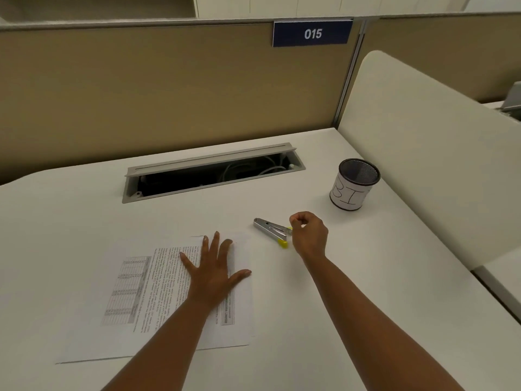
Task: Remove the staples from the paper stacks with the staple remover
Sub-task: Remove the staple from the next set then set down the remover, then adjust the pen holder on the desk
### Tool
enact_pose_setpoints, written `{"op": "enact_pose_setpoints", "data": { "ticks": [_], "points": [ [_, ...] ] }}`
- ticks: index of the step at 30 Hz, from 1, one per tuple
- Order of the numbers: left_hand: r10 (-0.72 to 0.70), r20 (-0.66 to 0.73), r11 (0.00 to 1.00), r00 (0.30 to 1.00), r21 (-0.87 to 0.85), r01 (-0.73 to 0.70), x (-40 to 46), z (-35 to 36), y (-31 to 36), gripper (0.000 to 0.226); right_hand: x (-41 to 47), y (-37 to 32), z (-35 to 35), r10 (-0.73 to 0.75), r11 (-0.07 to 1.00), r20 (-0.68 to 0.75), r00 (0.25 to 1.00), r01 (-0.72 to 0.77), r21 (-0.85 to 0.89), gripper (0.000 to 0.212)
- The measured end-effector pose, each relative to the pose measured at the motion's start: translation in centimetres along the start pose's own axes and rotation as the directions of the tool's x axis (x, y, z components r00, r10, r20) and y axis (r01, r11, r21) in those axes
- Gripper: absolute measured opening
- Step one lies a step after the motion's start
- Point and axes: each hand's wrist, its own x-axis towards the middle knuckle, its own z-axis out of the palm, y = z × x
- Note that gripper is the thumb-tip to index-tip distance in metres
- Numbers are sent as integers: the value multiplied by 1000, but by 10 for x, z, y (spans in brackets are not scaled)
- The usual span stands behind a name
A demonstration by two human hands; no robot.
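**Early stage: remover not yet in hand, no staple visibly pulled**

Head view: left hand (212,270) lies flat, fingers (215,241) spread open, pressing down on the paper stack (158,300) near the front-middle of the desk (352,306). Printed sheet with text and a table on top; only one stack in view. Staple itself too small to make out, so can't confirm whether it's in or out.

Staple remover (272,231), metal with yellow tips, lies on the desk just right of the stack's far corner, arms splayed. Right hand (308,234) is right beside it, fingers curled loosely near the yellow end; whether they touch the tool can't be told, and they aren't gripping it. Tool rests on the desk, not lifted.

Mesh pen cup (355,189) with a paper label stands well apart at far right, likely a bin for staples; contents not visible. Open cable tray (211,172) behind.

Judgement: setup only. Left to do: grasp remover, bite staple, pull, discard.
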Motion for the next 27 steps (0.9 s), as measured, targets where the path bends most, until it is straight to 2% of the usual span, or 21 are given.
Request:
{"op": "enact_pose_setpoints", "data": {
  "ticks": [2,5,7,9,12,14,21,27],
  "points": [
    [-20,-62,999,998,-42,17,0,-4,7,120,4,2,-11,17,1000,-23,1000,-17,9,14],
    [25,-119,999,993,-31,-29,8,-9,27,115,8,6,-22,39,999,-26,999,-39,4,11],
    [91,-96,995,991,-38,-95,21,-12,46,100,10,10,-28,43,999,-28,999,-43,-7,10],
    [160,-60,986,985,-42,-163,37,-11,66,75,15,13,-36,44,999,-34,998,-44,-13,10],
    [232,6,970,973,-80,-230,58,-12,92,62,22,16,-43,44,999,-50,998,-44,-17,9],
    [263,34,961,964,-92,-259,68,-12,107,59,28,15,-46,33,999,-66,997,-36,-40,9],
    [375,178,910,910,119,-398,90,1,145,57,53,7,-61,-91,988,-137,986,73,-134,11],
    [344,224,930,912,49,-363,103,3,155,59,72,-9,-75,-225,967,-213,951,191,-167,10]
  ]
}}
